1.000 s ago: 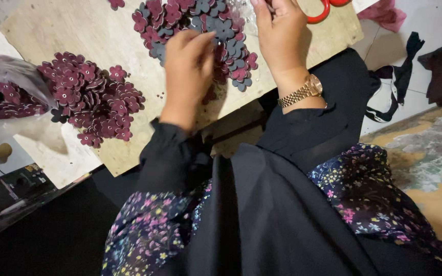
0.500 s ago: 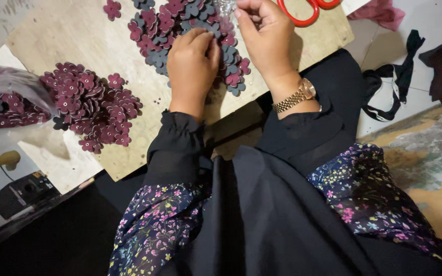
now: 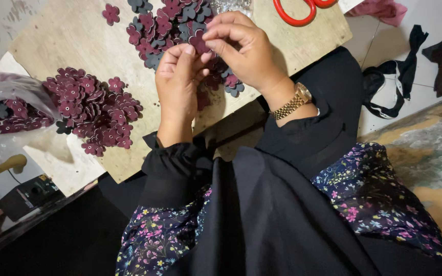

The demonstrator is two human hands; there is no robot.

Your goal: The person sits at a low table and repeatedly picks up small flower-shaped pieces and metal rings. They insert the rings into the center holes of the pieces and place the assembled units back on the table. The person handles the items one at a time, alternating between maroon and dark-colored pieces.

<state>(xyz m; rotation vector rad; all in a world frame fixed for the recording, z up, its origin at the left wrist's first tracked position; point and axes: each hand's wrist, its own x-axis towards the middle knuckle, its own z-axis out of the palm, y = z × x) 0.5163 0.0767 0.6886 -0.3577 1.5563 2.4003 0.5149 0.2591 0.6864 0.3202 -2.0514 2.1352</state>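
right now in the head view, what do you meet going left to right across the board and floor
clear plastic bag of flower cutouts → maroon flower pile → left hand → right hand pinching a maroon flower → gold wristwatch → black fabric strip

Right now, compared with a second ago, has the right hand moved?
Yes. Judged against the red scissors, the right hand has shifted away from them toward the left hand; both pinch a maroon flower piece.

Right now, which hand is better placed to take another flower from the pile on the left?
Probably the left hand: it sits nearer the maroon flower pile, while the right hand pinches a flower piece.
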